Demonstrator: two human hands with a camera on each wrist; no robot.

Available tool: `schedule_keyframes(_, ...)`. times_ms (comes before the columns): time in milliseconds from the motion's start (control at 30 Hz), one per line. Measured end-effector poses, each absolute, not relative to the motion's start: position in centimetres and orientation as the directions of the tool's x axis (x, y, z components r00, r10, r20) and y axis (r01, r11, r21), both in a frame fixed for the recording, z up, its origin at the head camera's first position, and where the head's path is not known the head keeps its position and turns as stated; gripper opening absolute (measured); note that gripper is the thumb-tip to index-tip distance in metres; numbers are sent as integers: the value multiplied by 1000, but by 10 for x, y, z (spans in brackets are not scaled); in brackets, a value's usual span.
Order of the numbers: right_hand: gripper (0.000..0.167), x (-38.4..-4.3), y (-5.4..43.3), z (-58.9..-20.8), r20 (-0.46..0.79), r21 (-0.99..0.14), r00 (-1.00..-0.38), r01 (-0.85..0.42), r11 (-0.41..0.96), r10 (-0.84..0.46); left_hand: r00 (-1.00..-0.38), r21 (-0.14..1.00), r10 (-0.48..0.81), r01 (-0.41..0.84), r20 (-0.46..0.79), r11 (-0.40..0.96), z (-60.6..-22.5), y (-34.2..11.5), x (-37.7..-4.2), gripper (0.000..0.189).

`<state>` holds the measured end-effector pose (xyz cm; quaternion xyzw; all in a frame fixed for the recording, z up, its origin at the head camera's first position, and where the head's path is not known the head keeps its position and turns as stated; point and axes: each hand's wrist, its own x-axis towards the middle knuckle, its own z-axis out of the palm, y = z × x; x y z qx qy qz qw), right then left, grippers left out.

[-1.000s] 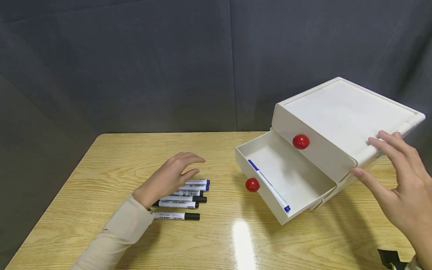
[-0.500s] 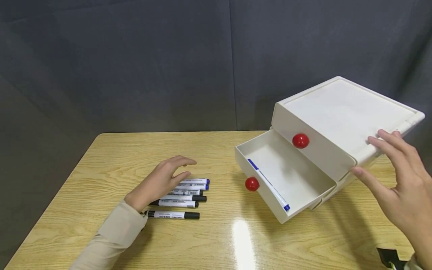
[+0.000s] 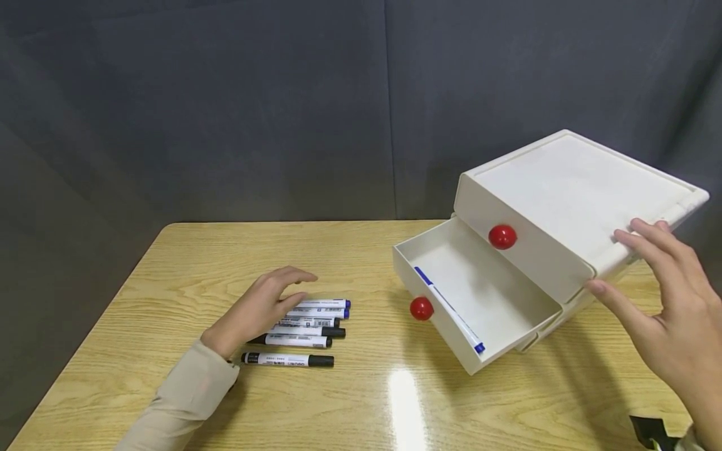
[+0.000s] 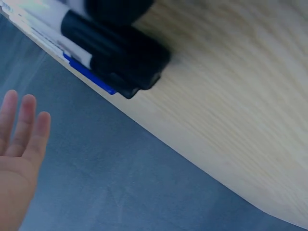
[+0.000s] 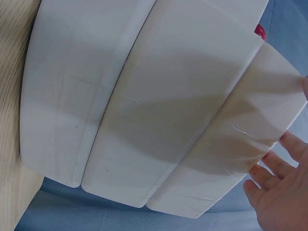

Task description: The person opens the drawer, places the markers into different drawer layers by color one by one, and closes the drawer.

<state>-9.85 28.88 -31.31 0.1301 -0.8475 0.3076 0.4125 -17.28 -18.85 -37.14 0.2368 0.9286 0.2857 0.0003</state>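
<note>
My left hand (image 3: 256, 308) hovers above a row of several whiteboard markers (image 3: 299, 341), fingers relaxed and holding nothing. Their caps are black or blue, and the hand and wrist hide some of their left ends. In the left wrist view, black marker ends (image 4: 122, 53) lie on the wood, apart from the fingers. To the right stands a white drawer unit (image 3: 581, 194), its lower drawer (image 3: 491, 275) pulled out. Inside that drawer, a blue-capped marker (image 3: 451, 310) lies along the front wall. My right hand (image 3: 674, 307) rests its fingertips on the unit's right top edge.
Red round knobs mark the upper drawer (image 3: 502, 237) and the lower drawer front (image 3: 421, 308). The wooden table (image 3: 361, 407) ends before a dark grey cloth (image 3: 282, 113). A small black object (image 3: 651, 432) lies at the bottom right.
My left hand has drawn back to the left and slightly down, uncovering more of the nearest marker. The right hand, drawer unit and markers look unchanged.
</note>
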Motion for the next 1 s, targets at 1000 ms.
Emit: schedule_keyframes(1000, 93, -100, 293, -315, 768, -403, -639, -449, 797, 29, -897, 474, 440, 400, 29, 785, -391, -208, -173, 34)
